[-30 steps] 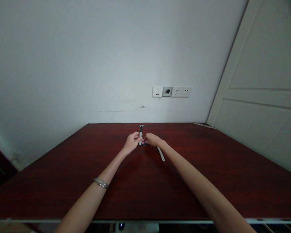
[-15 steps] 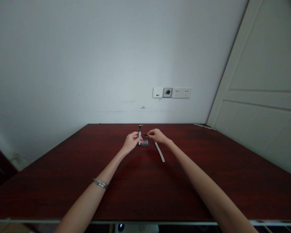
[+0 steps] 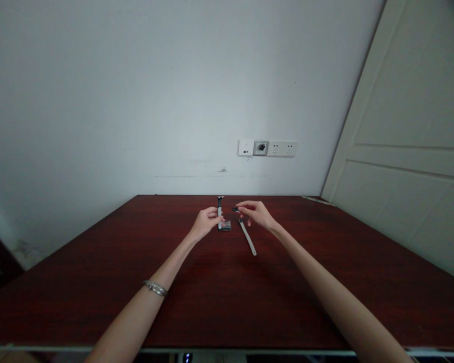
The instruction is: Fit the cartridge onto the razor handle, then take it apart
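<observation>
My left hand [image 3: 205, 222] is closed round the pale handle of a razor-like tool [image 3: 220, 212], held upright with its dark head at the top. Just right of those fingers a small clear case [image 3: 226, 226] rests on the dark red table [image 3: 212, 292]. Between thumb and fingertips my right hand [image 3: 256, 214] pinches a small black piece [image 3: 235, 209], apart from the tool. Below the right fingers lies a long pale handle [image 3: 248, 239] with a dark upper end, slanting toward me.
Behind the table stands a pale wall with a row of sockets [image 3: 283, 148]. A white panelled door [image 3: 408, 166] is at the right. A thin flat strip [image 3: 317, 200] lies near the table's back right corner.
My right hand has moved slightly right with the black piece, and its other fingers are more spread. The left hand still holds the tool, nearly in place. The view has shifted slightly.
</observation>
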{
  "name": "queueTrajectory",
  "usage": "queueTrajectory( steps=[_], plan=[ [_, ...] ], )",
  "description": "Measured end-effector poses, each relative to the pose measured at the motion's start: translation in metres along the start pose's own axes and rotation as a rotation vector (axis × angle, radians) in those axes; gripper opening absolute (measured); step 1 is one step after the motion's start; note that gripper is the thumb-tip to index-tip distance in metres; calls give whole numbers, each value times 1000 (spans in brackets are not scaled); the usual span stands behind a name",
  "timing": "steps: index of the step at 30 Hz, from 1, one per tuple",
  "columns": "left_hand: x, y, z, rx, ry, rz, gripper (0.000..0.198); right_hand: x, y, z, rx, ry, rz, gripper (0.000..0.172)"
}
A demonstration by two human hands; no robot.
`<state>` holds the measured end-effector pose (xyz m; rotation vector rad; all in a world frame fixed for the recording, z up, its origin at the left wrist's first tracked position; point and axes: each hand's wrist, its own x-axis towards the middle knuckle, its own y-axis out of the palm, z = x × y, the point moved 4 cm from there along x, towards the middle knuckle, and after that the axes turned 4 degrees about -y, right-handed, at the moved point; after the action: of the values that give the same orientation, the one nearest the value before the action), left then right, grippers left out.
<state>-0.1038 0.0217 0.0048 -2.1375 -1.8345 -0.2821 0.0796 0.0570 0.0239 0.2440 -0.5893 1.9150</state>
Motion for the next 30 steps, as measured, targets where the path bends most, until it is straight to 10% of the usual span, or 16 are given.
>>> queueTrajectory(
  steps=[30],
  plan=[
    [2,-2,0,17,21,-34,24,-22,24,-22,229,36,-100,46]
  ],
)
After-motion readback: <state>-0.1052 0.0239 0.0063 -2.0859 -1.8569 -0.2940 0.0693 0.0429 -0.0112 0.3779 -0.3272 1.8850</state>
